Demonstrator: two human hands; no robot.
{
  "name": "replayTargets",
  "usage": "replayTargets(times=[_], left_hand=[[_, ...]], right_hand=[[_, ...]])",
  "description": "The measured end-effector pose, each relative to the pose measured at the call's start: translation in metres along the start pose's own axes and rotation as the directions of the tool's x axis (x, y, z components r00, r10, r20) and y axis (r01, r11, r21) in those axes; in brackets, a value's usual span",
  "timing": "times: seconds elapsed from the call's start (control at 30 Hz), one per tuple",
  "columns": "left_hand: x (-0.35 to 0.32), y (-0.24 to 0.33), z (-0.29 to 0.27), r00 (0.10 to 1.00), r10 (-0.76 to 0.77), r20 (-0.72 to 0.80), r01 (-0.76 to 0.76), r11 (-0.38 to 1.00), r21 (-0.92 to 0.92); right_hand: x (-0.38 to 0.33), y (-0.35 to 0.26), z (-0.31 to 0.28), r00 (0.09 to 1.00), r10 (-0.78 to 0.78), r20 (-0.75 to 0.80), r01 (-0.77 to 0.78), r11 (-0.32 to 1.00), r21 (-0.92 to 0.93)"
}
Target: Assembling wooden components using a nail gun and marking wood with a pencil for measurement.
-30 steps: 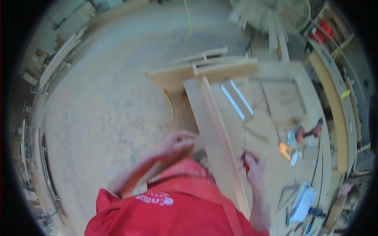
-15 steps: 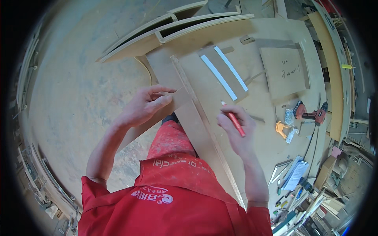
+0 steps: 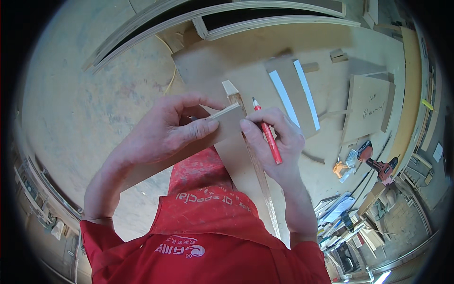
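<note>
My left hand (image 3: 165, 132) grips a small flat wooden block (image 3: 226, 124), thumb pressed on its face. My right hand (image 3: 274, 142) holds a red pencil (image 3: 267, 137) with its tip pointing up, and its thumb touches the block's right edge. Both hands hover close together over a long narrow wooden strip (image 3: 250, 156) standing on edge along a large brown board (image 3: 236, 61). My red shirt fills the lower middle of the view.
Two white strips (image 3: 294, 94) lie on a brown panel on the board. A smaller panel (image 3: 366, 106) leans to the right. A red cordless drill (image 3: 378, 163) and an orange tool (image 3: 341, 169) lie at right. Curved plywood frames (image 3: 227, 14) sit at the top; sawdust-covered floor lies left.
My head has dropped closer to the work. Both hands came together, and my left hand now holds the small block against my right thumb; the pencil stays in my right hand.
</note>
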State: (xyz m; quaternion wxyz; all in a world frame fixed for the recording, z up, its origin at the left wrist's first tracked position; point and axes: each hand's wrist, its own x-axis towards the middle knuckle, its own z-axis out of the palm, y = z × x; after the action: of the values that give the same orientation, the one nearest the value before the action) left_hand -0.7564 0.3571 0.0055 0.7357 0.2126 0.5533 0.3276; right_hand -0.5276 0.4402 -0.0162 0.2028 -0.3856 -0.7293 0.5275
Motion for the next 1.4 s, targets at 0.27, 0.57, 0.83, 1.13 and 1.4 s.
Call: replayTargets(times=[0.27,0.57,0.83,1.13,1.4], left_hand=[[0.015,-0.002,-0.009,0.994,-0.027,0.104,0.046,0.982,-0.186],[0.012,0.0,-0.012,0.988,-0.109,0.108,0.131,0.967,-0.218],[0.007,0.009,-0.004,0.992,-0.1,0.073,0.114,0.966,-0.23],[0.007,0.007,-0.006,0.994,-0.084,0.067,0.093,0.985,-0.144],[0.009,0.005,-0.007,0.996,-0.064,0.06,0.073,0.984,-0.163]], right_hand=[[-0.007,0.006,0.007,0.999,0.007,-0.044,-0.004,0.998,0.06],[-0.007,0.013,0.01,0.994,-0.102,-0.046,0.105,0.992,0.072],[0.004,-0.002,-0.016,0.978,-0.205,0.043,0.205,0.979,-0.012],[0.012,-0.01,-0.021,0.963,-0.24,0.121,0.251,0.964,-0.089],[0.014,-0.01,-0.02,0.967,-0.226,0.116,0.241,0.959,-0.149]])
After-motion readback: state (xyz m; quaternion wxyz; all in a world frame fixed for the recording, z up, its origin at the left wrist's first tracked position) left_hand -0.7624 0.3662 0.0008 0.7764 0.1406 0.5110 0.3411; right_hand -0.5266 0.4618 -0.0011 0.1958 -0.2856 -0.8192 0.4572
